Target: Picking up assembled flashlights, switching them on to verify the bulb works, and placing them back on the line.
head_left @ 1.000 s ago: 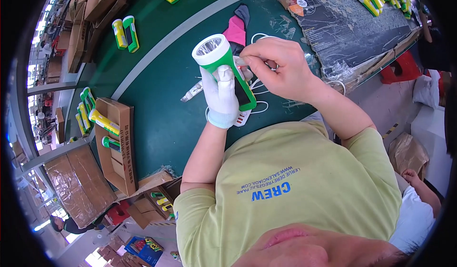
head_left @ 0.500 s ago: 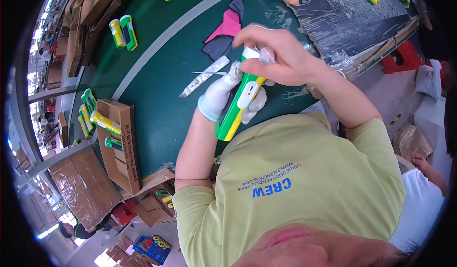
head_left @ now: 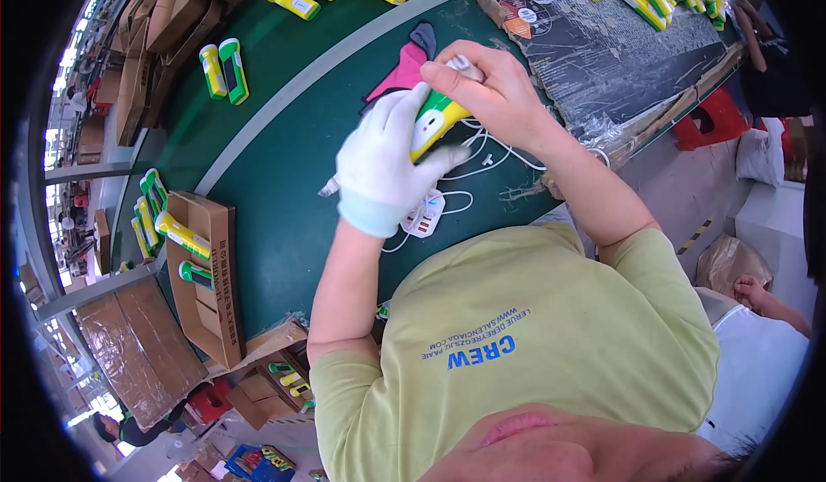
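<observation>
A green and yellow flashlight (head_left: 436, 125) with a pale oval switch panel is held in front of me, pointing away. My left hand (head_left: 383, 151), in a white glove, is closed around its body from the left. Bare, my right hand (head_left: 503, 95) has its fingers curled over the far end of the flashlight, mostly hiding it. Something whitish (head_left: 465, 67) shows between those fingers; its kind cannot be made out. Just beyond the hands lies a pink and grey cloth (head_left: 403, 73). Below the flashlight sits a white power strip (head_left: 425, 215).
White cable (head_left: 516, 157) runs across the green table (head_left: 284, 198) to the right. More flashlights (head_left: 291, 0) lie at the far side, and several rest on a worn cardboard sheet (head_left: 619, 61) at right. An open carton (head_left: 225, 284) holding flashlights stands at left.
The flashlight has tilted and moved away from my body. My gloved left hand now wraps over its body from the left, and the power strip and cable have come into sight.
</observation>
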A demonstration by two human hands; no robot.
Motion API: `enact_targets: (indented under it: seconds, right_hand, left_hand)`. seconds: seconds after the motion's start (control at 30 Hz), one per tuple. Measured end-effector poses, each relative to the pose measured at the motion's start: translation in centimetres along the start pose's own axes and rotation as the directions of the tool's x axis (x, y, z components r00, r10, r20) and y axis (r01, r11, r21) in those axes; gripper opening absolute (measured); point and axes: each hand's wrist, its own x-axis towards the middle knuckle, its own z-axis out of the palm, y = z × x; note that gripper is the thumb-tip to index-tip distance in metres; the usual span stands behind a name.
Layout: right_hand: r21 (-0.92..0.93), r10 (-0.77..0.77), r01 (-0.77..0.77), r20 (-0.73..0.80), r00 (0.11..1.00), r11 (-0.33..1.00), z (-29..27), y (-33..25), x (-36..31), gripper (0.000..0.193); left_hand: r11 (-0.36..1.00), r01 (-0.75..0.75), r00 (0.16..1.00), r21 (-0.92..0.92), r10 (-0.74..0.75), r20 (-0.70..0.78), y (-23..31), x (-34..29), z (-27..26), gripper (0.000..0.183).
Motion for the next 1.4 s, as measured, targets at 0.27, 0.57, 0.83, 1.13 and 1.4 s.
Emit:
enact_targets:
  seconds: [0.27, 0.57, 0.83, 1.13, 1.4]
  right_hand:
    - [0.053, 0.046, -0.058, 0.217, 0.975, 0.997, -0.4, -0.6, -1.8, 0.042]
    - [-0.151, -0.246, 0.199, -0.446, 0.861, 0.968, -11.0, 0.7, 2.2, 0.027]
    - [-0.941, -0.091, -0.219, -0.249, 0.964, 0.257, -17.9, 9.6, 8.5, 0.054]
    - [-0.593, -0.105, -0.046, -0.217, 0.97, 0.804, -9.0, 5.8, 4.3, 0.03]
    - [-0.034, 0.088, -0.088, -0.017, 0.996, 0.996, -4.3, 5.8, 2.2, 0.021]
  left_hand:
    - [-0.212, 0.064, 0.864, -0.975, -0.477, 0.16, -2.8, -0.3, 3.8, 0.065]
    - [0.216, 0.246, 0.881, -0.945, -0.456, 0.125, -5.2, -0.7, 1.5, 0.073]
    - [0.457, 0.498, 0.615, -0.737, -0.785, -0.071, -22.1, 2.1, -1.0, 0.029]
    - [0.528, 0.81, 0.402, -0.253, -0.816, -0.416, -35.7, 3.7, -1.3, 0.064]
    - [0.155, 0.225, 0.848, -0.962, -0.518, 0.115, -21.8, 0.7, -2.6, 0.059]
